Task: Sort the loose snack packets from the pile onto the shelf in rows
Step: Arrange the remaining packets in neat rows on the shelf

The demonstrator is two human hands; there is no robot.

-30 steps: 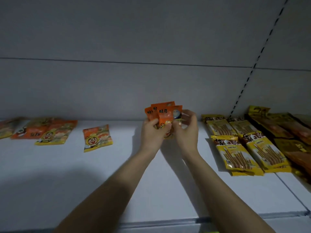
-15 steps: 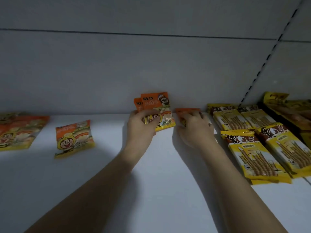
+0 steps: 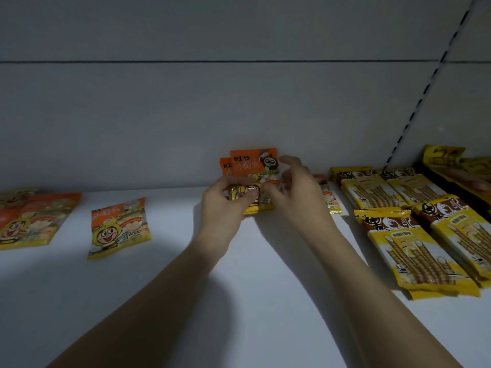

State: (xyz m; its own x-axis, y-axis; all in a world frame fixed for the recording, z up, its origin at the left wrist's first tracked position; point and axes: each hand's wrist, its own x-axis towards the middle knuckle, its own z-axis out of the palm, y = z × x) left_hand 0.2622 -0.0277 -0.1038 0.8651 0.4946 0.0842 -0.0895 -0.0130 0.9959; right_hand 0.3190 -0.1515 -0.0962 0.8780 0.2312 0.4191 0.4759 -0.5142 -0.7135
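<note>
one head view, close above the white shelf (image 3: 159,301), facing forward and down toward its back wall (image 3: 186,115)

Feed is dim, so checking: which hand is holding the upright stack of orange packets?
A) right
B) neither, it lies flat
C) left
C: the left hand grips the stack of orange packets low on its front, upright near the back wall, while the right hand reaches toward its edge.

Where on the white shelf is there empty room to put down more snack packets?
The widest bare patch is the front of the shelf, around the forearms. There is also a gap between the lone orange packet and the left hand. The right side is crowded with yellow stick packets, and the far left holds an orange packet pile.
</note>
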